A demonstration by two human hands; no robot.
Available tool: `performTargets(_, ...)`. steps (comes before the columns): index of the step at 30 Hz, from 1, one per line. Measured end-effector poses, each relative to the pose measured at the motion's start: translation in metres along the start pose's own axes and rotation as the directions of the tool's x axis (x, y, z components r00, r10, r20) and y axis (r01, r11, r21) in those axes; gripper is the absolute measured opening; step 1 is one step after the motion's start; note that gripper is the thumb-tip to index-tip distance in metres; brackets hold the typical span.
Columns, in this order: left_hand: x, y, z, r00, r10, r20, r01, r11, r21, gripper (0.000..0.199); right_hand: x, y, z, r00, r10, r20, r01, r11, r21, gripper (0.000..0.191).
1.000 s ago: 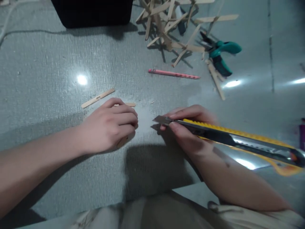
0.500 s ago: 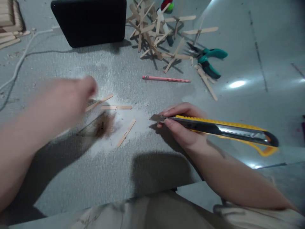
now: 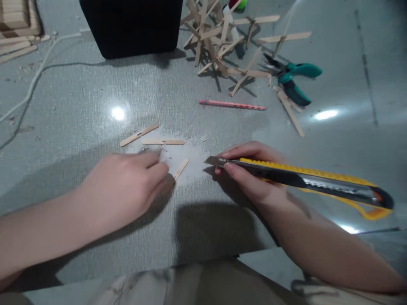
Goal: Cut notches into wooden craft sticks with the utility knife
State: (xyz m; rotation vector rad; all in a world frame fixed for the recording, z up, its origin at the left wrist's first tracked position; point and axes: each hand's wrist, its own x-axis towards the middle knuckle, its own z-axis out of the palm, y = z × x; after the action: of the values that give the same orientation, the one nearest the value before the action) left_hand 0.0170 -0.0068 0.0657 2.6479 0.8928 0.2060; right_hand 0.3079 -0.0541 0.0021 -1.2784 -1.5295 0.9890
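My right hand [image 3: 251, 169] grips a yellow and black utility knife [image 3: 311, 180], its blade out and pointing left just above the table. My left hand [image 3: 133, 180] is lowered to the table with its fingers curled and pressed together at a notched craft stick [image 3: 181, 168]. Those fingers cover the lower half of this stick, so the exact grip is hidden. Just beyond them lie two more notched sticks, one tilted [image 3: 139, 135] and one level [image 3: 163, 142]. Pale dust and small shavings surround them.
A pink pencil [image 3: 233, 104] lies ahead of the knife. Teal-handled pliers [image 3: 294, 78] rest at the right, near loose sticks [image 3: 291, 112]. Behind stand a tangle of joined sticks [image 3: 216, 42] and a black device [image 3: 133, 29]. A white cable [image 3: 34, 76] and stacked sticks [image 3: 15, 17] are at left.
My left hand has come down and right, from a blurred raised position to the nearest notched stick. The right hand still holds the utility knife. The whole view has shifted slightly.
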Motion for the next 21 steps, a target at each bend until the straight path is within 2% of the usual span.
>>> performTargets(2, -0.005, 0.007, 0.015, 0.999, 0.0, 0.039, -0.004, 0.993, 0.122, 0.024, -0.001, -0.003, 0.0, 1.0, 0.014, 0.004, -0.013, 0.999, -0.039, 0.015)
performTargets(6, -0.011, 0.006, 0.035, 0.999, 0.036, 0.003, -0.036, 0.996, 0.079, 0.017, -0.001, -0.005, 0.002, 1.0, -0.008, 0.004, 0.008, 0.996, -0.088, 0.011)
performTargets(9, -0.007, -0.001, 0.036, 0.999, 0.03, -0.028, -0.03, 1.0, -0.009, 0.017, 0.004, -0.006, 0.004, 0.989, -0.146, 0.018, 0.147, 0.982, -0.117, 0.018)
performTargets(12, -0.001, -0.007, 0.034, 0.999, 0.032, -0.043, -0.035, 0.997, -0.065, 0.023, 0.011, -0.011, 0.008, 0.948, -0.281, 0.146, 0.292, 0.954, -0.061, 0.03)
performTargets(15, 0.003, -0.012, 0.033, 0.996, 0.07, -0.046, -0.075, 0.992, -0.099, 0.029, 0.017, -0.017, 0.014, 0.88, -0.363, 0.307, 0.37, 0.928, 0.04, 0.031)
performTargets(18, 0.006, -0.016, 0.031, 0.988, 0.118, -0.102, -0.128, 0.988, -0.091, 0.034, 0.018, -0.02, 0.018, 0.85, -0.342, 0.402, 0.358, 0.933, 0.036, 0.025)
performTargets(21, 0.005, -0.016, 0.029, 0.977, 0.132, -0.17, -0.131, 0.991, 0.017, 0.031, 0.016, -0.019, 0.018, 0.851, -0.291, 0.437, 0.32, 0.947, 0.007, 0.02)
